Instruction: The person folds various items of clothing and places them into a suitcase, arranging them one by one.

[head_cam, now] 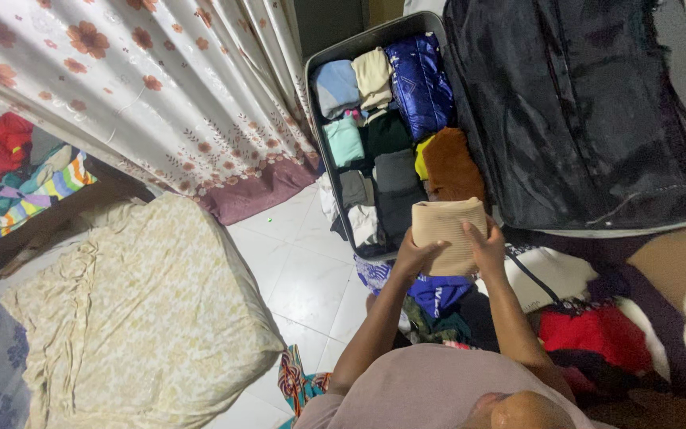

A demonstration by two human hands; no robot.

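Folded beige garment (pixel 448 230) clasped from both sides, left hand (pixel 413 256) closed on one edge, right hand (pixel 488 248) on the other, held just over the near end of the open suitcase (pixel 321 135). Probably mid-packing; setting it down calls for a gap among the rolled clothes, perhaps beside the brown bundle (pixel 452 165). Near the suitcase: black lid lining (pixel 581 111), loose clothes pile (pixel 589 330), white tiled floor (pixel 303 278), cream mattress (pixel 144 318), floral curtain (pixel 160 79).

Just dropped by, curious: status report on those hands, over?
Both hands, left and right, grip folded tan cloth. Held at near edge of open suitcase, already packed. Nothing in the way.
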